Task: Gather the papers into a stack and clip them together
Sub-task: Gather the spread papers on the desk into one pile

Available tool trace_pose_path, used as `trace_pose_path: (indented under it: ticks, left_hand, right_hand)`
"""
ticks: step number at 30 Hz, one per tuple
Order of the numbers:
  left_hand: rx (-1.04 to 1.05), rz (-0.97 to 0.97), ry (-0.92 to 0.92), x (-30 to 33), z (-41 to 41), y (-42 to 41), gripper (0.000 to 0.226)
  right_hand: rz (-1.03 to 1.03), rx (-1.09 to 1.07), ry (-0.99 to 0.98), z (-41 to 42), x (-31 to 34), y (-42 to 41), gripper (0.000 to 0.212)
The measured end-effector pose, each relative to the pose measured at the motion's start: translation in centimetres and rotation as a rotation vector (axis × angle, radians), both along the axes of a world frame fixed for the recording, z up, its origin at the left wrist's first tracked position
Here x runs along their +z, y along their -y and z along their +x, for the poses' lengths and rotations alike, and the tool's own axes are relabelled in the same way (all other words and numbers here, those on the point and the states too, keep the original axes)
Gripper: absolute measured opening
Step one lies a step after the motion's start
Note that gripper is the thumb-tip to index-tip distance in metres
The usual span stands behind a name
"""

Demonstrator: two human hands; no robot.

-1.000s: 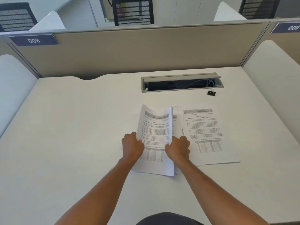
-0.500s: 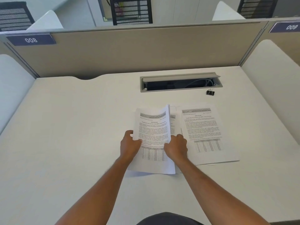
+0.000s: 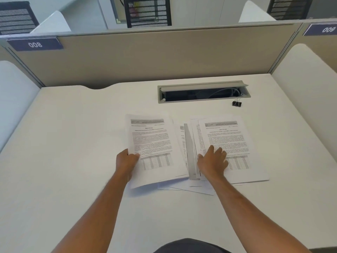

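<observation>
Our right hand (image 3: pixel 212 162) has let go of the white printed sheets pinched in our left hand (image 3: pixel 127 161) and now lies open on the loose printed pages (image 3: pixel 226 136), so gathering continues while the small black binder clip (image 3: pixel 237 103) waits.

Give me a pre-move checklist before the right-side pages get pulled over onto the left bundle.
1. Left hand has a grip on the left bundle: ok, thumb on top at its left edge.
2. Right hand is on the right pages: ok, lying flat, fingers spread.
3. All papers in one squared stack: not ok, two piles and loose sheets fanned between and below.
4. Binder clip in view: ok, alone beside the cable slot.
5. How many sheets in all: cannot tell.
</observation>
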State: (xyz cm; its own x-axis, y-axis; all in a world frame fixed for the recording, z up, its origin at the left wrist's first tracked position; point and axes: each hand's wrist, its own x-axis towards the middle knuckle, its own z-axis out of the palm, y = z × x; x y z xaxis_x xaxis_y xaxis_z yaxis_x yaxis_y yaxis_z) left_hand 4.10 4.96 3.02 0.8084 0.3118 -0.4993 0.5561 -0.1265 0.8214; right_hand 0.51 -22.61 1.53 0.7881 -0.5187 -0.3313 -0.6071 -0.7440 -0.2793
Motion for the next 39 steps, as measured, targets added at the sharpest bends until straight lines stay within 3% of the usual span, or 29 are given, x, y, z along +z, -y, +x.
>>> trace_pose_path:
  ticks: [2,6,9,12,14,17,20,23,31,39]
  left_hand:
    - [0.019,-0.035,-0.002,-0.2,0.1,-0.3,0.022]
    - [0.011,-0.089,-0.029,-0.5,0.0,0.4,0.020]
    - [0.007,-0.130,-0.033,-0.4,-0.3,1.4,0.021]
    - [-0.002,-0.138,-0.062,-0.6,-0.5,1.9,0.021]
    - [-0.011,-0.135,-0.073,-0.8,-0.6,2.2,0.021]
    - [-0.060,-0.100,-0.058,-0.7,-1.0,3.3,0.020]
    - [-0.119,-0.084,-0.037,-0.6,-1.6,4.9,0.020]
    - [-0.145,-0.085,-0.030,-0.4,-1.9,6.6,0.018]
    - [-0.189,0.016,-0.009,-1.2,-2.2,9.6,0.023]
    - [-0.275,0.377,0.097,-1.2,-2.7,11.8,0.019]
  right_hand:
    - [0.006,0.050,-0.097,-0.5,-0.3,-0.3,0.069]
    - [0.039,0.141,-0.097,-0.8,-0.4,-1.5,0.063]
    - [0.301,0.131,-0.016,-0.2,1.1,-1.4,0.066]
    - [0.503,-0.073,0.155,0.4,2.9,0.5,0.064]
    - [0.443,-0.150,0.215,0.8,3.2,2.8,0.059]
    - [0.196,-0.186,0.201,1.4,2.4,6.7,0.047]
    - [0.081,-0.218,0.016,1.3,1.7,8.8,0.064]
    - [0.007,-0.172,-0.021,0.7,1.0,9.0,0.074]
    - [0.030,-0.206,-0.049,0.0,0.2,7.8,0.077]
    - [0.080,-0.272,-0.054,0.4,0.5,7.1,0.075]
